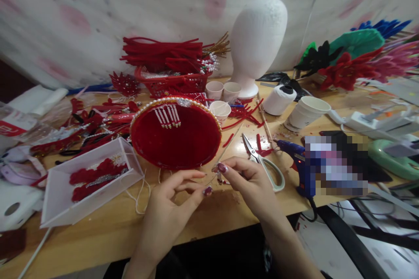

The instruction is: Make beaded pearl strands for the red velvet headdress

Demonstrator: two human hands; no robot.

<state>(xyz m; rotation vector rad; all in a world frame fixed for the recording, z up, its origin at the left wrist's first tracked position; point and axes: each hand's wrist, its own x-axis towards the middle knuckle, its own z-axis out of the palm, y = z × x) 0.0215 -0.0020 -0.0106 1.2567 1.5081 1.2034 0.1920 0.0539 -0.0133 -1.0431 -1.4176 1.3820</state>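
Observation:
Both hands are raised over the front of the wooden table (229, 226). My left hand (178, 198) has its thumb and fingertips close together on the end of a thin pale thread (212, 180). My right hand (248, 178) is closed, its thumb and forefinger pinching the same thread, with small beads just under the fingertips. Just behind my hands stands a round red velvet piece (175, 144), edged with pearls and gold beads, with short rhinestone strands near its top. Scissors (265, 161) with pale handles lie right of my right hand.
A blue glue gun (296, 152) is at the right. A white box (93, 205) with red pieces sits left. Behind are a red basket (172, 83), a white foam head (258, 39), paper cups (220, 111), a thread spool (279, 100) and a larger cup (307, 113).

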